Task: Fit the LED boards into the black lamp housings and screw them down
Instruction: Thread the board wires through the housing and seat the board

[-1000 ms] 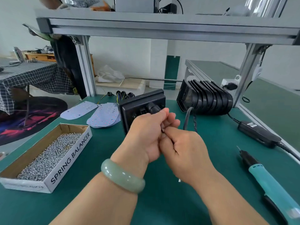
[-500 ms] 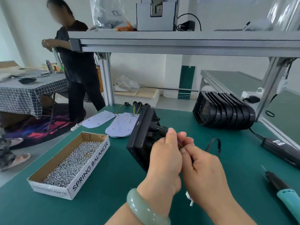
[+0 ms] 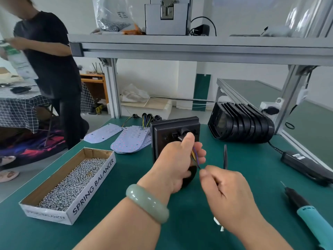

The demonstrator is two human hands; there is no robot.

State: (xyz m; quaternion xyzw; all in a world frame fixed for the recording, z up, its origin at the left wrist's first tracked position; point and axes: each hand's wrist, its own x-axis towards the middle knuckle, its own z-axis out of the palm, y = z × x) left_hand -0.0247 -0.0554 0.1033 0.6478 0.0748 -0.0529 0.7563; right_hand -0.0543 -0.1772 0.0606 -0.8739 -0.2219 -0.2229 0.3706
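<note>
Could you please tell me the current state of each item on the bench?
lamp housing, upright on edge, held by left hand.
wires, pinched by right hand.
LED boards, loose, unfitted.
screw box, open, holding screws.
screwdriver, lying unused.
stacked housings, on their side.

Black lamp housing (image 3: 175, 134), centre frame: upright on edge, back face toward camera, thin coloured wires (image 3: 195, 156) trailing from its middle. Stack of black housings (image 3: 241, 123) lying on its side, right of centre. Pale LED boards (image 3: 129, 141) flat and overlapping, left of centre.
</note>
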